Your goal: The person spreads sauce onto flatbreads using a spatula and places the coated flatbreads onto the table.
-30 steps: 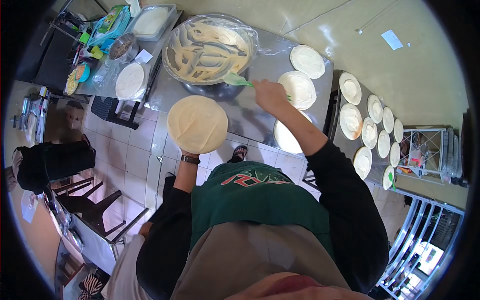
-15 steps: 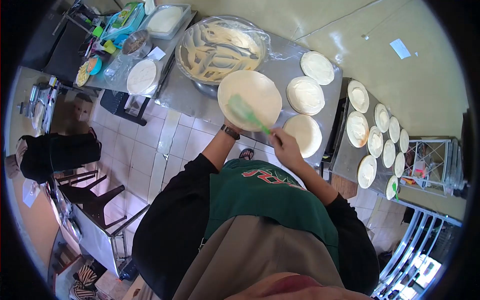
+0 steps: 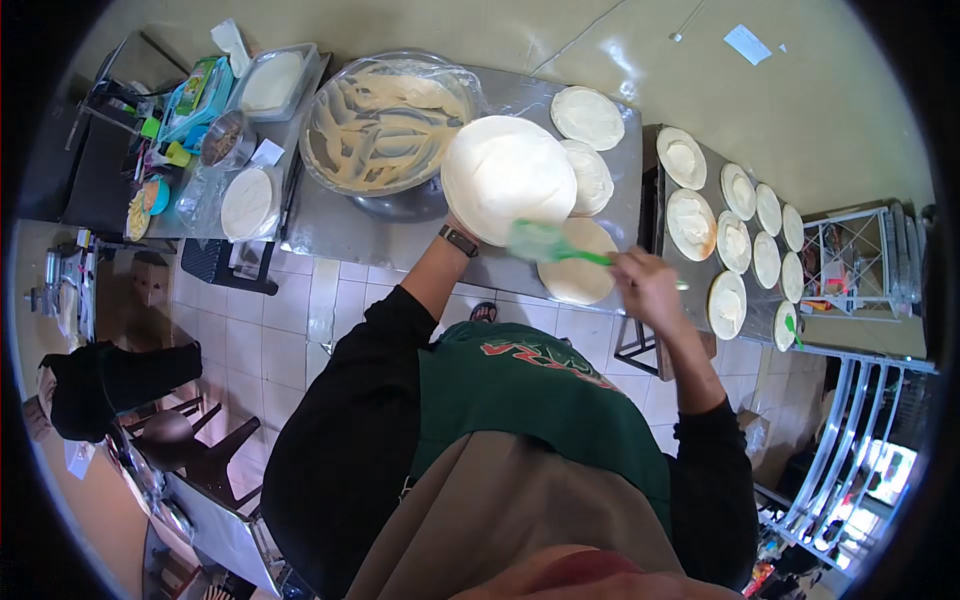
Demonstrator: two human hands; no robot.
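Note:
My left hand [image 3: 457, 222] supports a round flat base [image 3: 508, 175] from beneath, mostly hidden by it. Pale cream covers the base's top. My right hand [image 3: 648, 285] is closed around the handle of a green spatula [image 3: 540, 241], whose blurred blade overlaps the base's lower right edge. I cannot tell whether the blade touches it. Left of the base, a large steel bowl [image 3: 402, 208] has pale cream [image 3: 385, 130] smeared inside. On the steel table, two cream-topped rounds [image 3: 588, 118] lie at the right, and a plainer round [image 3: 580, 272] sits near the front edge.
A second table [image 3: 690, 255] at the right bears several cream-topped rounds [image 3: 728, 305] and another green spatula [image 3: 792, 325]. Leftward are a plastic container [image 3: 272, 82], a small metal bowl [image 3: 228, 140] and a wrapped stack [image 3: 248, 203]. A person [image 3: 130, 385] in black is at far left, near a chair.
The base in my left hand now shows a thick whitish cream layer where it looked smoother. My right hand and spatula have swung right, off the base's middle. The whole view has shifted.

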